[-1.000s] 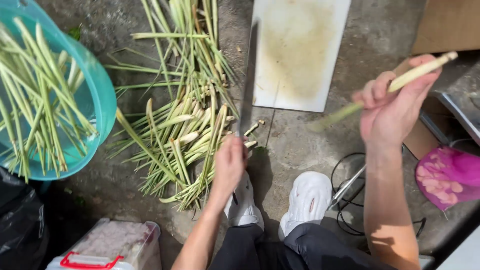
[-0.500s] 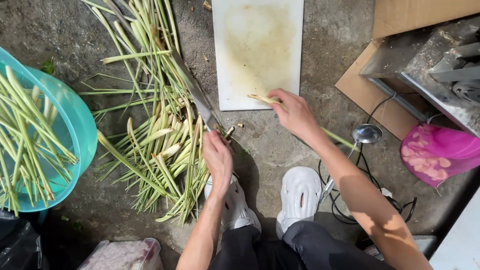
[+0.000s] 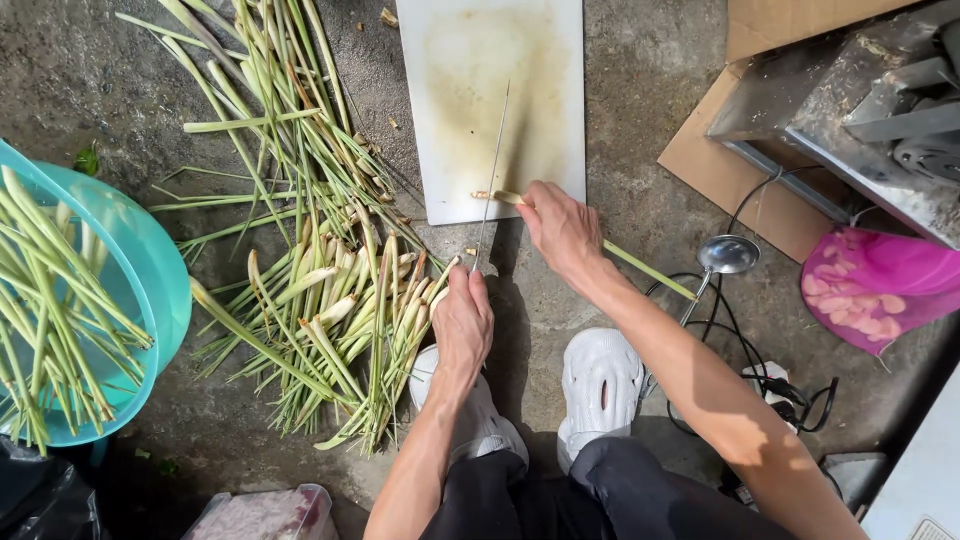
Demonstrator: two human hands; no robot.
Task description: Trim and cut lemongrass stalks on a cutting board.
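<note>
At frame centre, the right hand (image 3: 562,232) is pinning a lemongrass stalk (image 3: 640,265) on the cutting board's (image 3: 450,120) lower edge, stalk running down-right. The left hand (image 3: 462,318) is gripping a knife (image 3: 491,175), its blade lying crosswise over the stalk's root end.

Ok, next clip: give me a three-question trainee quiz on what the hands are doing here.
1. True or false: the left hand holds the knife.
2. The stalk under the right hand has its cut end on: A) the teal basin B) the white cutting board C) the cardboard.
3. What lies piled left of the left hand?

Key: 1 true. 2 B. 3 A heap of green stalks.
</note>
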